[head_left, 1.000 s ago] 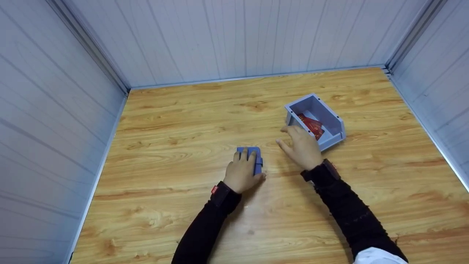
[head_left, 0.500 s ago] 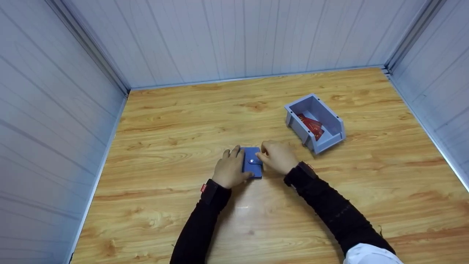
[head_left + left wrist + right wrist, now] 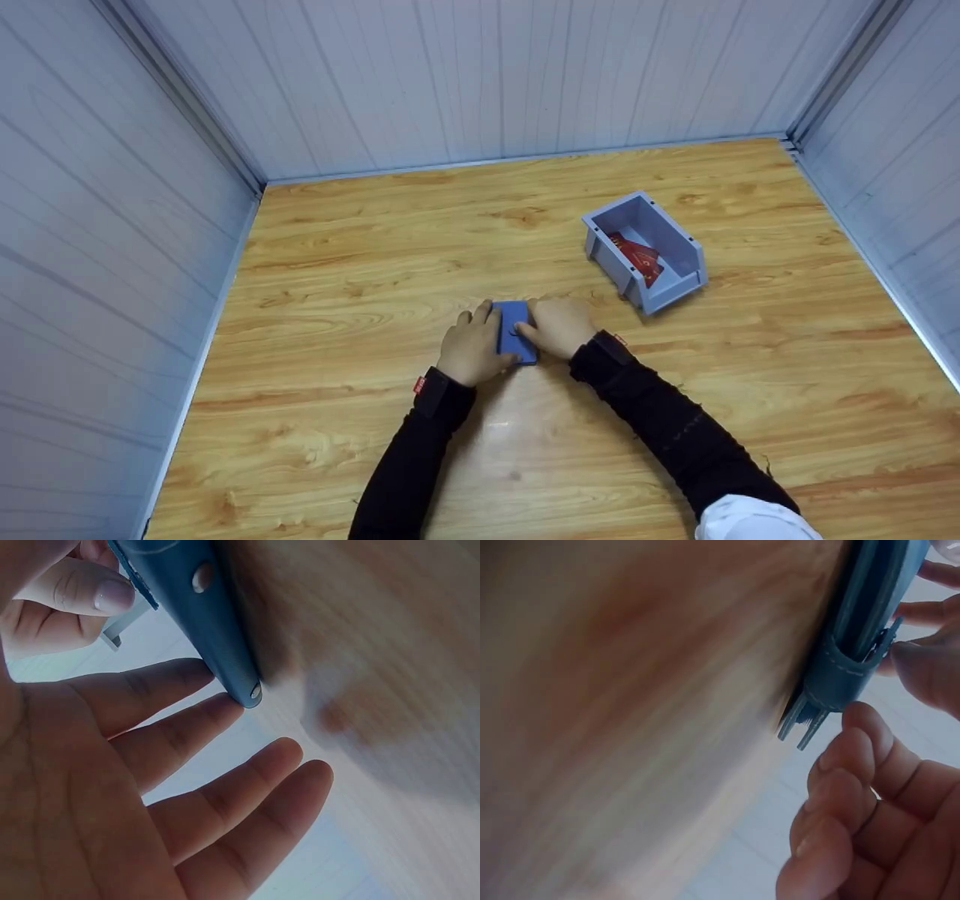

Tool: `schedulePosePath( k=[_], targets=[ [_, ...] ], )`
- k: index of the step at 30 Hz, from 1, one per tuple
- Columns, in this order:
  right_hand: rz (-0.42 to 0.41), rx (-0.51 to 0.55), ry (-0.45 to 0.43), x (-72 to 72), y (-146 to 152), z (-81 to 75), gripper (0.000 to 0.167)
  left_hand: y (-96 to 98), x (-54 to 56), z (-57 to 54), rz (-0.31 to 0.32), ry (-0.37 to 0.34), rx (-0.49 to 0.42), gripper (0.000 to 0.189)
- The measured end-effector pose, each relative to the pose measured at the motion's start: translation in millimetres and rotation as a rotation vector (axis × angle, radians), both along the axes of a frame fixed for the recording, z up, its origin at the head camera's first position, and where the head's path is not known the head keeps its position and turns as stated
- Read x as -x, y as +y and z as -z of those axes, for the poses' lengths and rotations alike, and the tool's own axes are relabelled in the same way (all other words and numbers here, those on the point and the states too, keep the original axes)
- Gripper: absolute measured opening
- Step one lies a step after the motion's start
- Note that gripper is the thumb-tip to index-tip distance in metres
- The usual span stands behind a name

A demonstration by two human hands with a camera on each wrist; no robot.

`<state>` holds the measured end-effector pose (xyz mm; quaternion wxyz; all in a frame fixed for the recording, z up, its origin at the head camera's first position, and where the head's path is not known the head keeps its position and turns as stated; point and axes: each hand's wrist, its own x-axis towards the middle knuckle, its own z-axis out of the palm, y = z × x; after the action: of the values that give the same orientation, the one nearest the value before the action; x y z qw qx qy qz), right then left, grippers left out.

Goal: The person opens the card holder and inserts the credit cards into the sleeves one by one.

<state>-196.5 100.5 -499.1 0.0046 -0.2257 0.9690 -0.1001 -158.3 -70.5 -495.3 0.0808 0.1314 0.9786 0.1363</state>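
The left hand [image 3: 470,351] lies wide, its fingers straight and a little spread; two of its fingertips touch the edge of a blue wallet [image 3: 513,315]. The right hand [image 3: 561,327] is narrow, its fingers curled, with thumb and forefinger pinching the wallet's small strap [image 3: 836,679] at its other edge. The wallet lies flat on the wood-grain surface [image 3: 337,285], between the two hands. Two metal studs [image 3: 202,576] show along its side in the left wrist view. Black sleeves [image 3: 405,465] cover both forearms, with white cloth [image 3: 754,517] at the lower end of the right one. Beyond the right hand, well apart from the wallet, a grey bin [image 3: 609,262] holds overlapping red cards [image 3: 636,259]. Pale panel walls [image 3: 465,82] stand around the surface.
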Motion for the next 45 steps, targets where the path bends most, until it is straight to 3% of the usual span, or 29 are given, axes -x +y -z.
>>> schedulePosePath(
  k=[19,26,34,45],
  targets=[
    [-0.093,-0.018,0.081,-4.8,-13,2.2,0.035,-0.4,-0.2,0.1,0.006,-0.002,0.011,0.084],
    [-0.096,0.014,0.043,-4.1,-16,3.2,0.027,-0.8,0.2,1.1,0.018,-0.002,0.007,0.084],
    [-0.135,0.058,0.081,-4.4,-17,6.1,0.021,-0.9,1.0,2.5,0.021,-0.009,-0.003,0.085],
    [-0.138,0.117,-0.041,3.0,-9,4.4,0.023,-1.0,1.7,1.9,0.018,-0.021,0.006,0.085]
  ],
)
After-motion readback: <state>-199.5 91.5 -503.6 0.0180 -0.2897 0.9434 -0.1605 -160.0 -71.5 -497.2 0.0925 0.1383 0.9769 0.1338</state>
